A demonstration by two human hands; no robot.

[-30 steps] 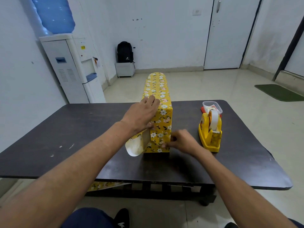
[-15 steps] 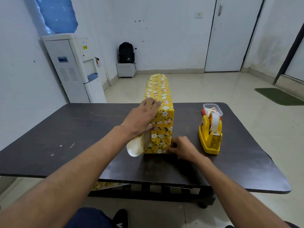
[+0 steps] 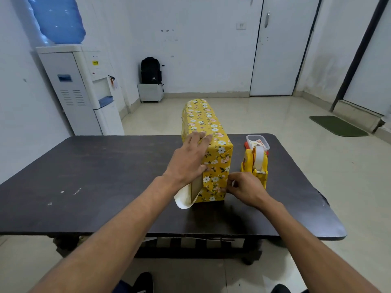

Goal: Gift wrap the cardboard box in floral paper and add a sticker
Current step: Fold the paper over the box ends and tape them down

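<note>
dark wood table in a white room, water dispenser and backpack behind. mid-table stands the cardboard box in floral paper, tape dispenser beside it. left hand presses it, fingers straight, hiding its left edge; right hand pinches the floral paper's right edge. water dispenser's label unreadable.

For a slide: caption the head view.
Left hand steadies yellow floral-wrapped cardboard box; right hand pinches its end-fold edge beside yellow tape dispenser.
</note>
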